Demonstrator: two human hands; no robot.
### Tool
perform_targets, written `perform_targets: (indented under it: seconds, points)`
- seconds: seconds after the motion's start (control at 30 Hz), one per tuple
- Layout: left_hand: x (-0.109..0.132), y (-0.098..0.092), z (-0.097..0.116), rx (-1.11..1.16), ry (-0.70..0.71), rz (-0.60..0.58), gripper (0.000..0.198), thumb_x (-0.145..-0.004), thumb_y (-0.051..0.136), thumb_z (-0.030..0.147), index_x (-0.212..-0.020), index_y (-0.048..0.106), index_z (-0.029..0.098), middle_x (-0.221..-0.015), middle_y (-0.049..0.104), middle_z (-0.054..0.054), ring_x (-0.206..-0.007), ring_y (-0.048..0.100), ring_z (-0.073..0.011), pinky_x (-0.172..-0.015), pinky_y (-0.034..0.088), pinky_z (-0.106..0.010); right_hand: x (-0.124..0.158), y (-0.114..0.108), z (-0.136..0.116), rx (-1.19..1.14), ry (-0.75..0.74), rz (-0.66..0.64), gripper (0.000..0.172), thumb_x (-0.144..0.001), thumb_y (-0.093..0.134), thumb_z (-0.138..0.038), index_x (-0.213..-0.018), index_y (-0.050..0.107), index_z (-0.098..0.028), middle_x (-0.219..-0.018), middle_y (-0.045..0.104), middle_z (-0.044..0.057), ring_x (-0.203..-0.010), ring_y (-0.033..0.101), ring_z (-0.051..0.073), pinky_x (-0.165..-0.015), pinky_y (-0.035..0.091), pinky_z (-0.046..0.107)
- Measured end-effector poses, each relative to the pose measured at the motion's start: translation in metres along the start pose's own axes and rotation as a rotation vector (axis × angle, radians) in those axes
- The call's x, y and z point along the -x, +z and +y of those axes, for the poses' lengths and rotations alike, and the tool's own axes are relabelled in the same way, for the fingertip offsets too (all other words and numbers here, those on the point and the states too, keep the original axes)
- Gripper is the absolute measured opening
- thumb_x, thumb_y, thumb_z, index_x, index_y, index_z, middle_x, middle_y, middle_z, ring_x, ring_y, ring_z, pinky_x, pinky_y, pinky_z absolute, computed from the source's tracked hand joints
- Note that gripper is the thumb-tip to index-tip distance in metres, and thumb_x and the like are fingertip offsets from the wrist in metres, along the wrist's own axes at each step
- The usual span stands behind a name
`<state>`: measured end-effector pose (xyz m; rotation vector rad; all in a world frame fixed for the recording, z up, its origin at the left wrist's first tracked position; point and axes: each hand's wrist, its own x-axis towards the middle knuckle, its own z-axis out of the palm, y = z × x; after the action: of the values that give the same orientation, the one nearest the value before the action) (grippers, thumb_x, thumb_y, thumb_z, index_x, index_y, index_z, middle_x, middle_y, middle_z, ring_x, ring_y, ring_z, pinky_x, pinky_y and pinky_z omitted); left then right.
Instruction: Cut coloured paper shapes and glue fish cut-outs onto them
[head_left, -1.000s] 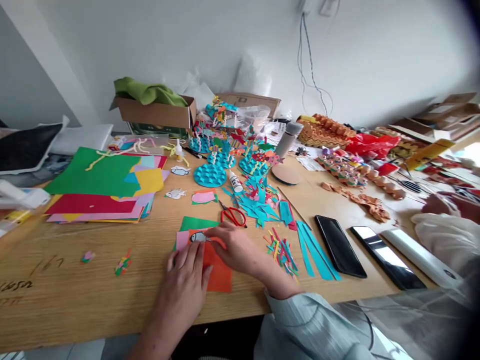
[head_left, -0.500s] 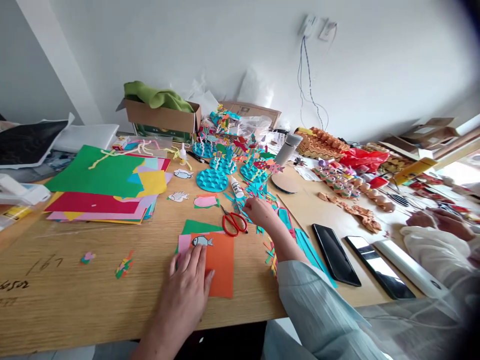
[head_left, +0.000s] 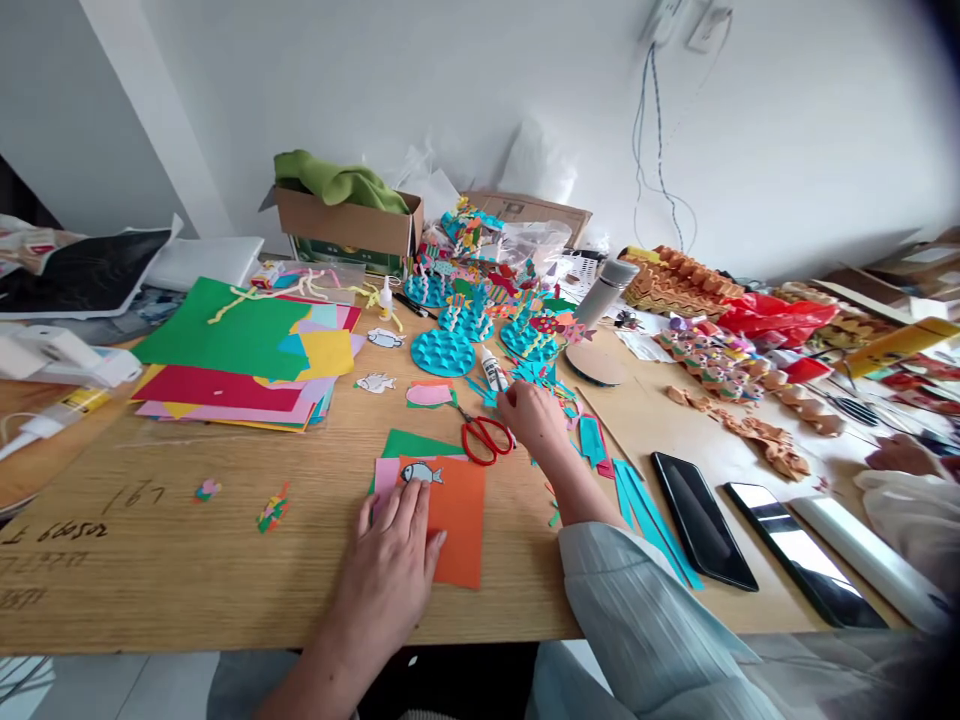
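Note:
My left hand (head_left: 394, 565) lies flat, fingers spread, on an orange paper sheet (head_left: 461, 520) at the table's near edge. A small paper fish cutout (head_left: 420, 472) rests on the sheet's top corner, just beyond my fingertips. Pink paper (head_left: 385, 475) and green paper (head_left: 409, 443) lie under the orange sheet. My right hand (head_left: 536, 420) reaches out over the table with loosely bent fingers and nothing in them. Its fingertips are beside a white glue bottle (head_left: 493, 368), and red-handled scissors (head_left: 487, 437) lie just left of it.
Teal paper strips (head_left: 637, 500) and two dark phones (head_left: 701, 520) (head_left: 806, 555) lie to the right. A stack of coloured paper (head_left: 240, 370) sits at left. Teal discs with paper figures (head_left: 442, 352) and a cardboard box (head_left: 345, 220) stand behind. Another person's hand (head_left: 896, 455) works at far right.
My right hand left the fish cutout on the orange sheet and moved up and right, past the scissors, to the glue bottle. My left hand stayed flat on the sheet.

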<state>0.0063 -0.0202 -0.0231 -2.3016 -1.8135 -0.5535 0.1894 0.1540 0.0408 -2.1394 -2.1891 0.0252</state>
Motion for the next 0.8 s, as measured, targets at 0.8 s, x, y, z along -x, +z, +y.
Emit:
perform_targets:
  seconds: [0.8]
  points:
    - [-0.001, -0.001, -0.001, 0.0, 0.016, -0.031, 0.042, -0.096, 0.04, 0.03, -0.128, 0.056, 0.011, -0.132, 0.06, -0.013, -0.116, 0.055, -0.0259, -0.097, 0.037, -0.046, 0.027, -0.014, 0.019, -0.7, -0.129, 0.261, 0.036, -0.082, 0.039, -0.019, -0.098, 0.071, -0.018, -0.078, 0.066, 0.004, -0.064, 0.059, 0.015, -0.062, 0.043, 0.026]
